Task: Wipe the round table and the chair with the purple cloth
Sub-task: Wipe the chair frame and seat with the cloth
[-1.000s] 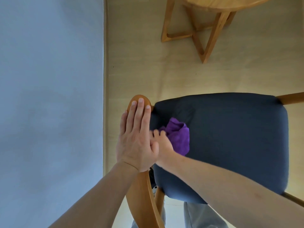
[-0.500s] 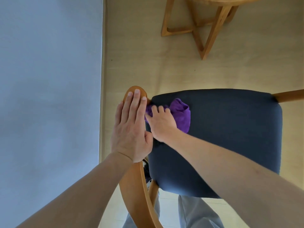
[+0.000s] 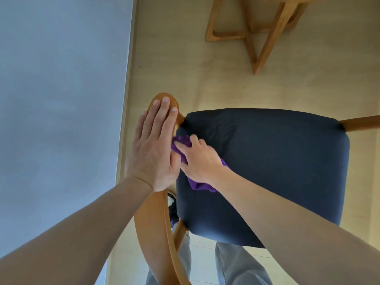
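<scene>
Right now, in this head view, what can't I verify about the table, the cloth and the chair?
- Round table: the top edge cuts off its top; only the legs show, so wiped or not is unknowable.
- Purple cloth: mostly under the right hand.
- Chair armrest: the left hand covers its front part.
- Chair seat: the right forearm hides its near corner.

Purple cloth (image 3: 199,185) under right hand (image 3: 198,161)
</scene>
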Demonstrator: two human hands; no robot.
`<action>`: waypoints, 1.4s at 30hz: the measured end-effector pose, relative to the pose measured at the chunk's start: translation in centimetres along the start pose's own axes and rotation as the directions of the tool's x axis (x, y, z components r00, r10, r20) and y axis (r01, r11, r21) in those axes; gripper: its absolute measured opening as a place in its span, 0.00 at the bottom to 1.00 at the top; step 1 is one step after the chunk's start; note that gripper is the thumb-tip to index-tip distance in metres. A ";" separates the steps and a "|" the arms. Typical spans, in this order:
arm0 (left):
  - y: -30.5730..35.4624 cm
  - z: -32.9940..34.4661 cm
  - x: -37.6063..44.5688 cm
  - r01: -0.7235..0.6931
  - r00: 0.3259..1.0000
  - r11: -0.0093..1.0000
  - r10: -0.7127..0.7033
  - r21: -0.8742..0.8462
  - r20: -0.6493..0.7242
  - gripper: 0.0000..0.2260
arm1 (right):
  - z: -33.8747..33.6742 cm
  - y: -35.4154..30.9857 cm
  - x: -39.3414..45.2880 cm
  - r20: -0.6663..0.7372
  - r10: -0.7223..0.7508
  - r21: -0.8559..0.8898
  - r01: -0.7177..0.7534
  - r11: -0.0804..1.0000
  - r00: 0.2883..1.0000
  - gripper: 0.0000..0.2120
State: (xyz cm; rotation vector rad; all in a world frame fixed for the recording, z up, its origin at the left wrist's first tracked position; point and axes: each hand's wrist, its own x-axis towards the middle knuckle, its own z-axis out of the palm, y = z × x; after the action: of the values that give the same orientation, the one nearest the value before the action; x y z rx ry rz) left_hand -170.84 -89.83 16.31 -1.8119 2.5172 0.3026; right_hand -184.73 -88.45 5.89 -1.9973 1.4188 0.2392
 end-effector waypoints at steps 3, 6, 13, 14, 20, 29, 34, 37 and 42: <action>0.2 -0.1 0.1 0.010 1.000 1.000 -0.010 -0.008 -0.003 0.34 | 1.5 -1.5 0.9 -0.009 0.085 -0.121 -0.086 0.989 0.996 0.27; 0.2 0.1 0.0 0.034 0.999 0.999 -0.034 0.012 0.006 0.35 | 4.7 -2.6 -3.7 0.126 -0.041 -0.178 0.064 0.982 0.991 0.29; 0.3 0.0 0.0 0.049 0.999 0.999 -0.049 0.005 -0.020 0.34 | 5.8 -0.5 -12.1 0.469 -0.138 -0.208 0.261 0.943 0.872 0.23; 0.4 0.1 -0.1 0.056 0.998 0.998 -0.056 0.000 -0.026 0.33 | 5.0 -0.4 -11.4 0.430 -0.144 -0.202 0.251 0.947 0.891 0.22; 0.6 0.1 -0.1 0.067 0.997 0.997 -0.068 -0.027 -0.040 0.31 | 3.8 -0.2 -4.3 0.058 0.066 -0.088 -0.061 0.994 0.996 0.34; 1.7 -0.7 -1.6 0.228 0.969 0.970 -0.218 0.080 -0.118 0.25 | 9.4 -1.0 -14.3 0.373 -0.130 -0.284 0.246 0.927 0.919 0.30; 5.4 0.5 -9.4 0.345 0.928 0.934 -0.355 -0.092 -0.118 0.23 | 6.2 -1.2 -12.5 0.304 -0.132 -0.219 0.204 0.954 0.944 0.23; 8.5 1.8 -17.4 0.522 0.841 0.833 -0.538 -0.183 -0.052 0.28 | 5.9 -2.8 -9.7 0.144 -0.106 -0.141 0.126 0.982 0.984 0.30; 13.7 5.5 -25.7 0.683 0.699 0.640 -0.712 -0.351 0.063 0.35 | 10.5 -3.5 -11.3 0.198 -0.216 -0.359 0.276 0.892 0.956 0.25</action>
State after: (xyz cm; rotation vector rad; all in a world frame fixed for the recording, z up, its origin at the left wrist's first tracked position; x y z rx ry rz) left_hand -175.97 -60.59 16.31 -2.8074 1.6300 0.6728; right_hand -183.63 -72.69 4.98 -2.3932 1.0650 0.5816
